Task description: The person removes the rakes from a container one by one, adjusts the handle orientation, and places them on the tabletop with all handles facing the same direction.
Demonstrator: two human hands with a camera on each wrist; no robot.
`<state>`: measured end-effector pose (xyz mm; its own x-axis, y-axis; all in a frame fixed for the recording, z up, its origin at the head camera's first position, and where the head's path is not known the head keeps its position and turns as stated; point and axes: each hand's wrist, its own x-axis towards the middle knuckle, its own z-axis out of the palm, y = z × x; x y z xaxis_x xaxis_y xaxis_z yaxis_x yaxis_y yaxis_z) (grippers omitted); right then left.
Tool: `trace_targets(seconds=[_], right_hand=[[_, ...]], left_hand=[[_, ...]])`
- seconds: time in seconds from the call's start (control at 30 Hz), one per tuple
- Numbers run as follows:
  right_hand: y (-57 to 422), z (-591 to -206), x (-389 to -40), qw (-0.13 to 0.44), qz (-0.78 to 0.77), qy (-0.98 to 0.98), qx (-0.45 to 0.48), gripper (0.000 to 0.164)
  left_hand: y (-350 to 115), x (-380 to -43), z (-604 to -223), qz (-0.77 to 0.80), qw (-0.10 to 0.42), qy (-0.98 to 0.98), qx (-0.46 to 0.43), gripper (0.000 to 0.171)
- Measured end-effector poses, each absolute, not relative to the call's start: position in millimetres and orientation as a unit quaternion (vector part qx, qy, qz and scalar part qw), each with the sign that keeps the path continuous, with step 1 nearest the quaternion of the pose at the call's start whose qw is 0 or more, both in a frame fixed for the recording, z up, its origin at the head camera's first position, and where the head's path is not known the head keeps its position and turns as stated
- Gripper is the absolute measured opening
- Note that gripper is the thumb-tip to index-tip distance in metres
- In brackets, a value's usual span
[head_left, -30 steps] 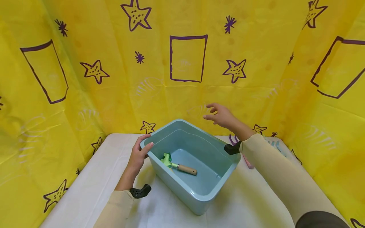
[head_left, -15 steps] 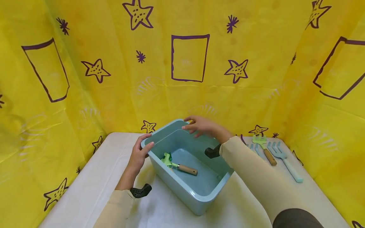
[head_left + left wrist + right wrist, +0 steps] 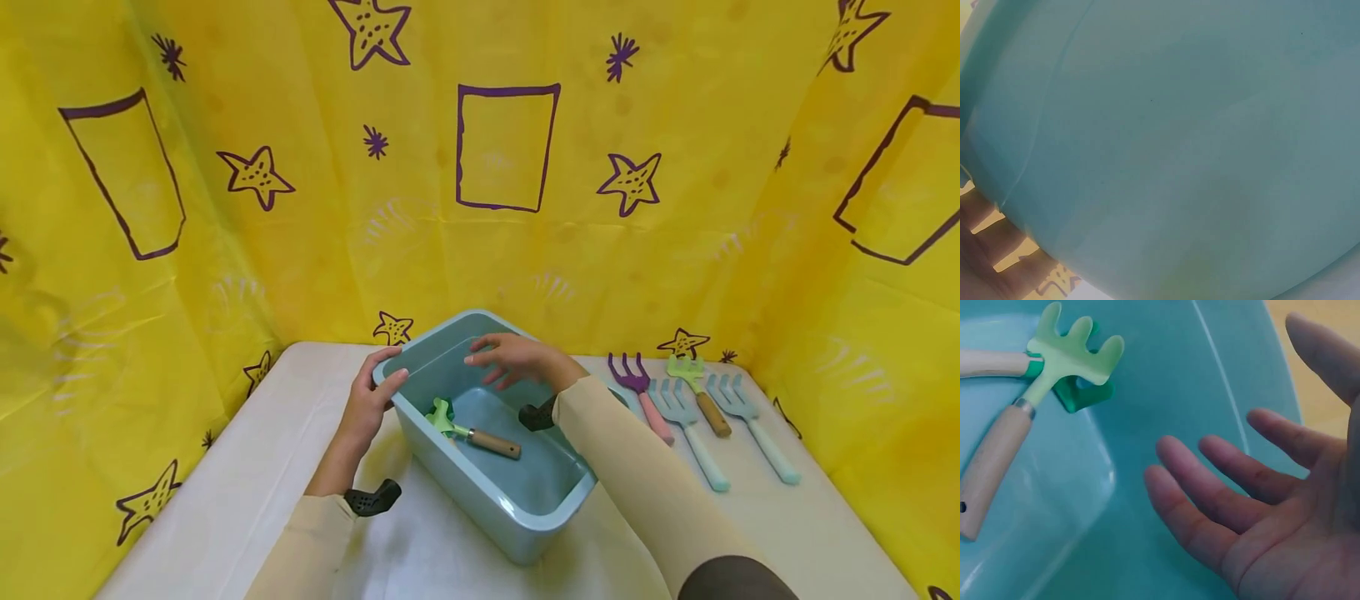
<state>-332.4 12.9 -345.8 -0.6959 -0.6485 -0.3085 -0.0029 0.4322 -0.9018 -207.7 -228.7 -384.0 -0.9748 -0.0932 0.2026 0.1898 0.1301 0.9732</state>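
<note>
A blue-green plastic tub (image 3: 480, 508) stands at an angle in the middle of the table. My left hand (image 3: 365, 408) grips its left corner, thumb over the rim and fingers against the outside. Inside the tub lies a light green hand rake (image 3: 1075, 350) with a wooden handle. Under it is a darker green tool (image 3: 1082, 397), mostly hidden; a second wooden handle (image 3: 991, 364) shows beside it in the right wrist view. My right hand (image 3: 517, 360) hovers over the tub's far part, fingers spread and holding nothing, apart from the rakes.
To the right of the tub several hand rakes lie on the white table (image 3: 795, 533): a purple one with a pink handle (image 3: 656, 417), a light green one with a wooden handle (image 3: 708, 408) and blue ones (image 3: 768, 446). Yellow patterned cloth (image 3: 337, 250) walls three sides.
My right hand has moved left and down, from beyond the tub's far side to over its inside. The rakes on the right came into view from behind the arm. My left hand keeps its grip.
</note>
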Motion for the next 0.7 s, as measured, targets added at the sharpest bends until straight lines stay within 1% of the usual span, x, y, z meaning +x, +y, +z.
trace_targets(seconds=[0.13, 0.27, 0.37, 0.5, 0.7], right_hand=[[13.8, -350.9, -331.5, 0.354, -0.464, 0.783, -0.216, 0.05], [12.3, -353.7, -328.6, 0.393, -0.42, 0.786, -0.227, 0.042], [9.8, -356.3, -327.0, 0.42, -0.392, 0.786, -0.228, 0.042], [8.0, -361.3, -323.8, 0.43, -0.353, 0.8, -0.225, 0.046], [5.2, -367.9, -318.1, 0.446, -0.288, 0.819, -0.218, 0.05]], left_hand=[[-231.7, -213.2, -389.6, -0.659, 0.11, -0.743, -0.033, 0.05], [-238.2, -223.8, -402.9, -0.663, 0.113, -0.74, -0.03, 0.049], [-241.4, -228.0, -408.5, -0.662, 0.12, -0.739, -0.032, 0.048], [-242.3, -228.9, -411.1, -0.661, 0.129, -0.739, -0.039, 0.047], [-242.2, -228.3, -412.5, -0.658, 0.127, -0.742, -0.038, 0.047]])
